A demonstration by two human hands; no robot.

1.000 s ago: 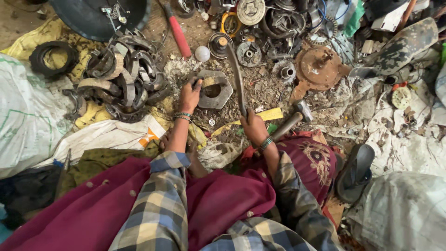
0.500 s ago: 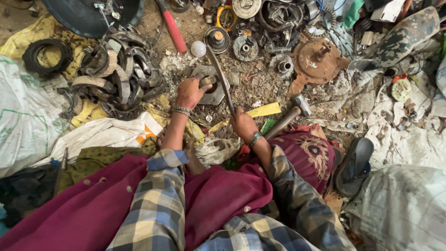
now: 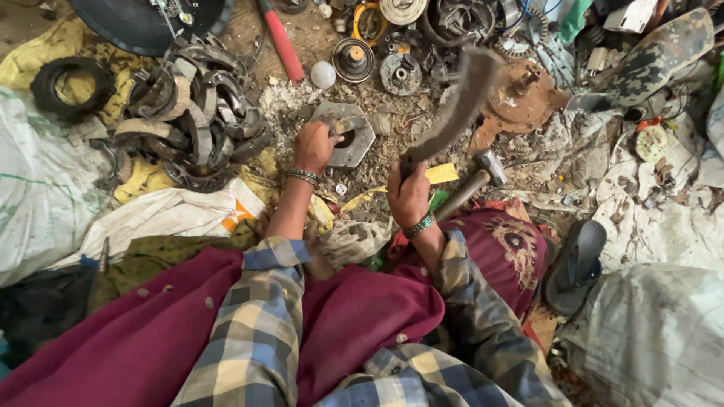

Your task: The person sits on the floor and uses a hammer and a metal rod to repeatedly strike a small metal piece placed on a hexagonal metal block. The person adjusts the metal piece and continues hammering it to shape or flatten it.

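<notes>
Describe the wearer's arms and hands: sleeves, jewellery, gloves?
Both arms wear plaid shirt sleeves in blue, yellow and grey, cuffs pushed up the forearms. Bare left hand has a beaded green bracelet; bare right hand has a teal bangle. No gloves.

Plaid sleeve [image 3: 256, 316], maroon cloth [image 3: 362, 316], red handle [image 3: 283, 41].

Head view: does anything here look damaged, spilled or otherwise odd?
Yes. Pale chips and debris lie scattered on the ground around the hexagonal metal piece under the left hand. The round plate beyond looks rusted. The right hand grips a raised, motion-blurred tool.
</notes>
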